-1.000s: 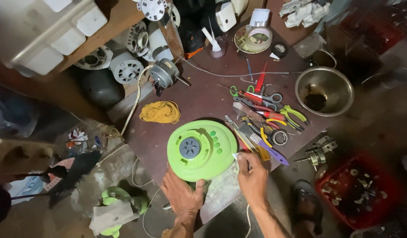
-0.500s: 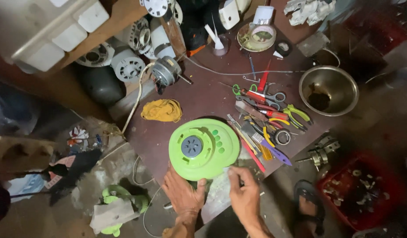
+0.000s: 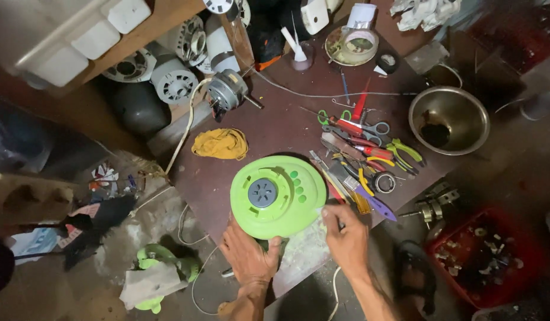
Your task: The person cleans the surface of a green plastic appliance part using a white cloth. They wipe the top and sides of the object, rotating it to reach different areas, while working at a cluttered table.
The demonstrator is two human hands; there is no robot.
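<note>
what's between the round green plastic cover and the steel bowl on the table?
Head view: a heap of hand tools, with pliers, scissors and screwdrivers, lies between the round green plastic cover and the steel bowl.

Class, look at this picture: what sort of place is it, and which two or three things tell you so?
Probably a small repair workshop for fans. Bare electric motors lie at the edge of a worn table, hand tools are heaped on it, and both hands work on a green round fan housing.
</note>
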